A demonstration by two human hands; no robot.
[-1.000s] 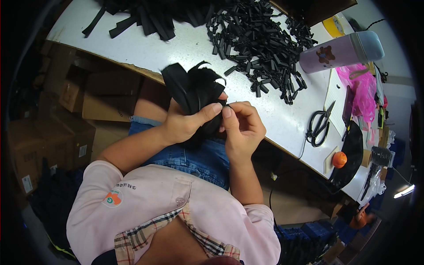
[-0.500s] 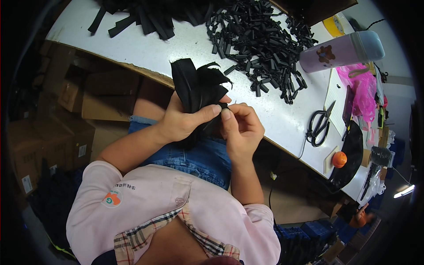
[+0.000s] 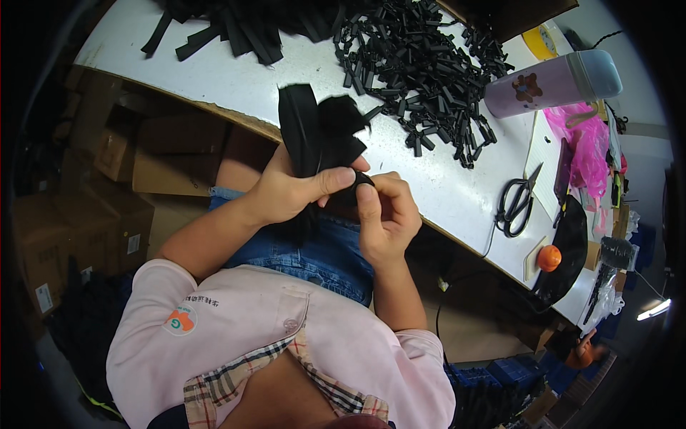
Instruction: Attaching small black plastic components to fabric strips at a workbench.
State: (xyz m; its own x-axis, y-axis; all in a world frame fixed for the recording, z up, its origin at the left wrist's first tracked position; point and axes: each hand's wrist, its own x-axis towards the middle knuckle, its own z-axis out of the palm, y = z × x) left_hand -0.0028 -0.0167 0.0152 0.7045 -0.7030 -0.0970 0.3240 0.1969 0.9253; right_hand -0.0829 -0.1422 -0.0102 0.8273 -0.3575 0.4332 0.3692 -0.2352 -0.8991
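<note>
In my left hand, a bundle of black fabric strips is gripped between thumb and fingers. Its wide ends stand up above the hand, and a darker length hangs below toward my lap. My right hand pinches a small black end of this bundle between thumb and forefinger, close to the left thumb. Exactly what shape that small end has is hidden by the fingertips. Both hands are above my lap, at the near edge of the white table.
Small black zipper pulls form a heap on the table, with more black strips to its left. Farther right are a lilac bottle, black scissors, a pink plastic bag and an orange ball-shaped thing. Cardboard boxes stand below, left.
My right hand has shifted slightly left and down, drawing the small black end lower. The upright strip ends have turned a little. The left hand keeps its grip.
</note>
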